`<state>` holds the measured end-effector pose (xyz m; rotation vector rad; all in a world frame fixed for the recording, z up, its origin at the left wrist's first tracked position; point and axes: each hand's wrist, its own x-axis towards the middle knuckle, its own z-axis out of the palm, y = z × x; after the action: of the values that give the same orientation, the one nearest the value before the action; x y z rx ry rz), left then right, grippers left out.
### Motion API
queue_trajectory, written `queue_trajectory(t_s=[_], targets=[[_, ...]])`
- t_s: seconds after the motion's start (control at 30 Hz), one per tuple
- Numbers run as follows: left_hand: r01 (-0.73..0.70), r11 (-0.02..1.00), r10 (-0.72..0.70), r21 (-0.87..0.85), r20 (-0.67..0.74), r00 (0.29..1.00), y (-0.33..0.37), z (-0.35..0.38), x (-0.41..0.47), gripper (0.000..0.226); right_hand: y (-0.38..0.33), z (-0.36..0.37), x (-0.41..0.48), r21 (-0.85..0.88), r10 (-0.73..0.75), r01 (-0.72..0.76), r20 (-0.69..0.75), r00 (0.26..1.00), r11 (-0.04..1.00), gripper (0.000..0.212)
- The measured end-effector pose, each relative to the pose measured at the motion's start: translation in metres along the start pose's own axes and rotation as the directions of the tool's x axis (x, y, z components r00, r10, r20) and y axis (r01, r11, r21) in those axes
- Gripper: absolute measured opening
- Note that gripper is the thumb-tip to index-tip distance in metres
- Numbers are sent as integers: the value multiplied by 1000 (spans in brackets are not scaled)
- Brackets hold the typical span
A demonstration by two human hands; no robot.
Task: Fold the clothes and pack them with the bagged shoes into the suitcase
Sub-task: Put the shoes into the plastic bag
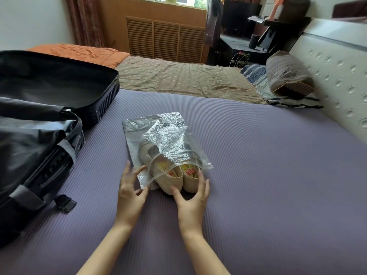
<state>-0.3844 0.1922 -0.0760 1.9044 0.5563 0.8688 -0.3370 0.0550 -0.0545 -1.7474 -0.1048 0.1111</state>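
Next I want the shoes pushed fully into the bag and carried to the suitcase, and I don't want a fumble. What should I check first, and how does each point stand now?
1. Shoes fully bagged: not ok. Both heels stick out of the mouth of the plastic bag.
2. Bag mouth open: ok. It gapes around the shoes.
3. Left hand holding the bag: not ok. Its fingers are spread at the bag's near edge.
4. Right hand on the heels: cannot tell. Its fingers arch around them, but contact is unclear.
5. Suitcase ready: ok. It lies open to the left.
6. Folded clothes at hand: not ok. None are in view.
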Motion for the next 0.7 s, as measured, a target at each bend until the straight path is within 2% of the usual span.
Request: queue_trajectory(t_s=[0.07,0.1,0.27,0.33,0.43,0.53,0.7], targets=[[94,995,-96,-22,-55,994,-1,-1,-4,56,10,-4,-2,8,-10,10,-31,999,1000,97],[147,988,-149,-41,-65,987,-1,-1,-6,57,13,-5,-1,-8,-14,14,-36,999,1000,95],[229,969,-235,-94,-60,970,-3,2,-11,54,20,-17,16,-104,-45,36,-93,995,994,60],[229,968,-236,-100,-59,970,-4,2,-14,51,18,-24,20,-91,-77,68,-98,992,994,45],[195,979,-199,-55,-79,977,-6,3,-18,43,17,-24,30,-25,-93,90,-123,988,996,36],[165,985,-168,-39,-88,982,-5,3,-20,38,15,-11,44,15,-111,114,-151,982,993,33],[147,989,-148,-16,-89,985,-6,4,-21,35,17,7,62,-19,-146,145,-159,976,989,33]])
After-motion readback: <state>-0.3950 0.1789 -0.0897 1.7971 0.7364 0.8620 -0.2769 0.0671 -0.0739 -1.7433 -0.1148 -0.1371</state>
